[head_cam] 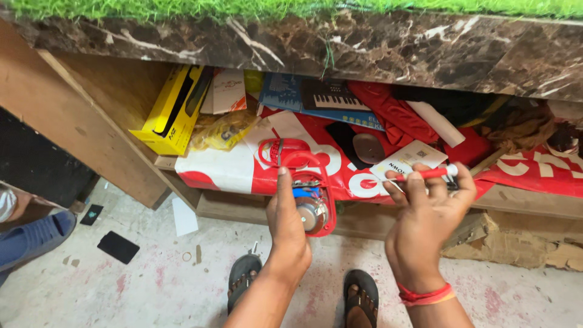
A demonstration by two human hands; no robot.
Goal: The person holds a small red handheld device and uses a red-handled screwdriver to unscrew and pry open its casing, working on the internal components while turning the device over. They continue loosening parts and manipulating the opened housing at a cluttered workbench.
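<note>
Head view: the left hand (pixel 286 220) grips an opened red plastic toy casing (pixel 306 197) with a round metal speaker and blue part exposed, held before the cluttered wooden shelf (pixel 528 203). The right hand (pixel 425 209) closes round a red-handled screwdriver (pixel 428 174), level and apart from the casing. Seemingly mid-disassembly; its tip needs seating on a screw.

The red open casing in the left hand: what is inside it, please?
Inside the red casing a round grey speaker and a blue part show. The left hand covers its left side, so the rest is hidden.
</note>
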